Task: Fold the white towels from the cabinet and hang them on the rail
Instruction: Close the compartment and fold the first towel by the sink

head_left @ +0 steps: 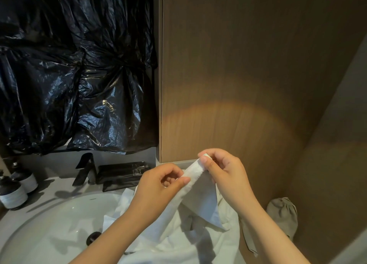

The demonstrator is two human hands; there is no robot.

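Note:
A white towel (pixel 198 214) hangs bunched in front of me over the right side of the sink. My left hand (pixel 158 186) pinches its upper hem between thumb and fingers. My right hand (pixel 222 168) pinches the same hem a little higher, at its corner. The hem runs taut between both hands. The rest of the towel drapes down in loose folds between my forearms. No rail is in view.
A white basin (pixel 49 224) with a dark drain (pixel 93 238) lies at lower left, a black tap (pixel 84 168) behind it. Two dark bottles (pixel 14 190) stand at far left. A wooden cabinet panel (pixel 238 75) rises ahead. A grey drawstring bag (pixel 284 214) sits at lower right.

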